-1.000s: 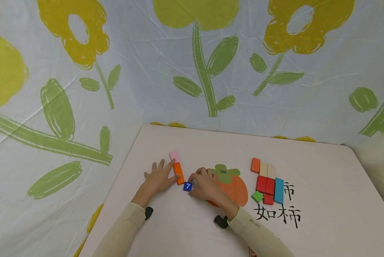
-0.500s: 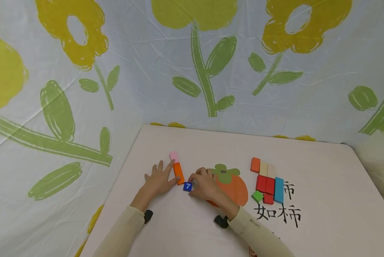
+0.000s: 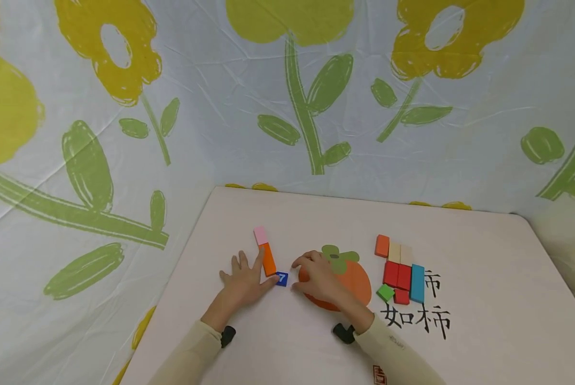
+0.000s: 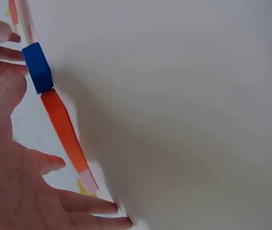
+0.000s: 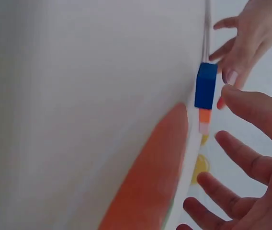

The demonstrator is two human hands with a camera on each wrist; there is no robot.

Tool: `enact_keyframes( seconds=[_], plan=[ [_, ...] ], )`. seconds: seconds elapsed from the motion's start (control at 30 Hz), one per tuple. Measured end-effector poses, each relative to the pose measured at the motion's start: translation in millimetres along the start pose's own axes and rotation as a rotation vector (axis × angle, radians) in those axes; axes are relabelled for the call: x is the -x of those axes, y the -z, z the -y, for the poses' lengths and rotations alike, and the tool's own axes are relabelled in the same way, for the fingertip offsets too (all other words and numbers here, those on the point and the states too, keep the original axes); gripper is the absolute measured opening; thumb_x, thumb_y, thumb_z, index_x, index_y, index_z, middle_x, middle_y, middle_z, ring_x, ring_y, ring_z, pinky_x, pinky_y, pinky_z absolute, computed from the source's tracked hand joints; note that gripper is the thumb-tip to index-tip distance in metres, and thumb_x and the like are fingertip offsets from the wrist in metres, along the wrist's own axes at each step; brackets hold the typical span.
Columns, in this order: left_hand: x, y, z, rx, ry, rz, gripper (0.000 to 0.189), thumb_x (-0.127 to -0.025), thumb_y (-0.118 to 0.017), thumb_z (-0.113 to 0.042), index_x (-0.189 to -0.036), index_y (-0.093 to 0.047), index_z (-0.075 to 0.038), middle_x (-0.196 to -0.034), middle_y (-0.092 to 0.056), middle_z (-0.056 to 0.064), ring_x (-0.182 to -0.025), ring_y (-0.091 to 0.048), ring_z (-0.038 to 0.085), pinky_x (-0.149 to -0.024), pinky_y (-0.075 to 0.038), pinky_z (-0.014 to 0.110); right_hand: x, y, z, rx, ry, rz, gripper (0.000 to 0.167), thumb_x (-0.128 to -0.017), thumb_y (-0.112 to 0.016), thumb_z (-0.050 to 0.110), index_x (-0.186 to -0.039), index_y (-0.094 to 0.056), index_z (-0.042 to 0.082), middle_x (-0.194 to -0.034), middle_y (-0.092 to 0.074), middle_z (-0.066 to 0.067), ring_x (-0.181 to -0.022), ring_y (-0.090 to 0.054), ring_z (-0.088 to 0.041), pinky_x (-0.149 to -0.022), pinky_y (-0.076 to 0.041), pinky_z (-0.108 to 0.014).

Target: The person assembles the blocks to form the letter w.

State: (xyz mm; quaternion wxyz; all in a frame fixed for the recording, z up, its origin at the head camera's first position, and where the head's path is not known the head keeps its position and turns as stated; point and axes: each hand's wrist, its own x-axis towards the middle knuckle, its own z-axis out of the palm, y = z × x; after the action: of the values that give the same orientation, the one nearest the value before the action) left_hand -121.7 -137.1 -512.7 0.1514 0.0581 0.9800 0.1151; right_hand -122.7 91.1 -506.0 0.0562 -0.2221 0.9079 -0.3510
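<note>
A short row of blocks runs along the table: a pink block [image 3: 260, 235], an orange block [image 3: 269, 260] and a dark blue block with a white 7 [image 3: 282, 278]. My left hand [image 3: 241, 283] spreads its fingers beside the row, index fingertip at the orange block's side and thumb at the blue block's corner. In the left wrist view the blue block [image 4: 38, 68] sits end to end with the orange block [image 4: 64, 129]. My right hand [image 3: 320, 278] is just right of the blue block, its fingers loosely bent and holding nothing. A gap shows between it and the block.
At right lies a cluster of blocks: an orange-red one [image 3: 382, 245], cream ones [image 3: 395, 253], red ones [image 3: 391, 274], a long light blue one [image 3: 417, 283] and a green one [image 3: 386, 292]. A persimmon print [image 3: 357, 283] marks the tabletop [image 3: 489, 256]. Flowered cloth [image 3: 196, 107] hangs behind.
My right hand has let go of the blue block and drawn back to the right. My left hand has shifted slightly right and nearer, its thumb now reaching the blue block.
</note>
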Motion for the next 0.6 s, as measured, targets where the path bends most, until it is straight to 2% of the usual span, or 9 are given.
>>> enact_keyframes(
  seconds=[0.23,0.37,0.47,0.6],
  plan=[
    [3.2,-0.2,-4.6,0.019,0.012,0.004,0.091,-0.092,-0.050,-0.071,-0.162,-0.017,-0.023,-0.155,-0.014,0.040,-0.142,-0.014,0.060,-0.094,-0.018,0.086,20.5,25.8,-13.0,-0.041,0.009,-0.108,0.035,-0.083,-0.083,0.016,-0.114,-0.068,0.008,-0.127,-0.055,-0.016,-0.121,-0.045,-0.036,-0.091,-0.042,-0.054],
    [2.4,-2.6,-4.0,0.021,0.013,0.001,0.091,-0.092,-0.049,-0.071,-0.162,-0.017,-0.023,-0.156,-0.014,0.040,-0.142,-0.013,0.060,-0.093,-0.018,0.086,31.7,41.8,-19.3,-0.032,-0.021,-0.151,0.036,-0.084,-0.083,0.020,-0.116,-0.069,0.010,-0.132,-0.055,-0.018,-0.124,-0.044,-0.040,-0.095,-0.038,-0.059],
    [1.9,-4.2,-3.9,0.018,0.008,0.000,0.091,-0.092,-0.049,-0.071,-0.162,-0.017,-0.022,-0.156,-0.014,0.040,-0.142,-0.012,0.060,-0.093,-0.018,0.086,39.8,52.0,-24.8,-0.009,-0.049,-0.191,0.038,-0.083,-0.084,0.021,-0.116,-0.070,0.010,-0.131,-0.055,-0.018,-0.121,-0.044,-0.042,-0.095,-0.035,-0.062],
    [1.4,-6.5,-4.5,0.014,0.005,-0.010,0.091,-0.092,-0.049,-0.072,-0.162,-0.020,-0.021,-0.156,-0.014,0.039,-0.141,-0.013,0.060,-0.093,-0.018,0.086,48.9,63.5,-38.4,0.033,-0.050,-0.250,0.037,-0.082,-0.084,0.019,-0.115,-0.070,0.009,-0.126,-0.055,-0.019,-0.118,-0.047,-0.040,-0.093,-0.037,-0.064]
  ],
)
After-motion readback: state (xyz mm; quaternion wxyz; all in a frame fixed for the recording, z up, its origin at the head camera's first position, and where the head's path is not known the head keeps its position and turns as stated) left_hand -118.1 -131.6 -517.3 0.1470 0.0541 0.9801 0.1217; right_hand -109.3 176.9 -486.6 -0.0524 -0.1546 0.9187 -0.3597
